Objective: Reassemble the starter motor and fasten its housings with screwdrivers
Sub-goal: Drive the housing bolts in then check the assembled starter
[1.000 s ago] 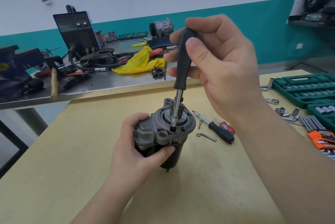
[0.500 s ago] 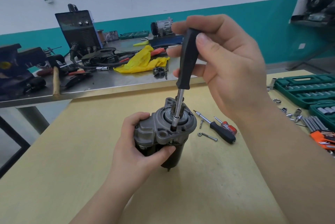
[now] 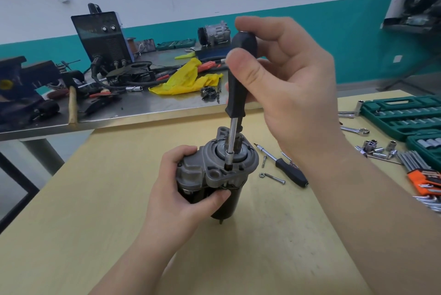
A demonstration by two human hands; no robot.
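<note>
The starter motor (image 3: 214, 170) stands upright on the wooden table (image 3: 95, 211), grey nose housing on top of a black body. My left hand (image 3: 176, 189) wraps around its left side, thumb pressed on the front. My right hand (image 3: 286, 84) grips the black handle of a screwdriver (image 3: 235, 104) above it. The steel shaft runs straight down and its tip sits in a hole in the front flange of the housing. A second black-handled screwdriver (image 3: 288, 170) and a long loose bolt (image 3: 273, 177) lie on the table to the right of the motor.
A green socket case (image 3: 403, 115), loose sockets (image 3: 374, 148), a wrench (image 3: 355, 130) and an orange hex key set (image 3: 427, 180) fill the table's right side. Behind stands a metal bench (image 3: 143, 106) with a welder (image 3: 102, 37), yellow rag (image 3: 188, 80), vise (image 3: 21, 84) and hammer (image 3: 72, 106).
My right hand has shifted its fingers around the screwdriver handle, turning it. The tip stays in the same hole. The motor and my left hand have not moved.
</note>
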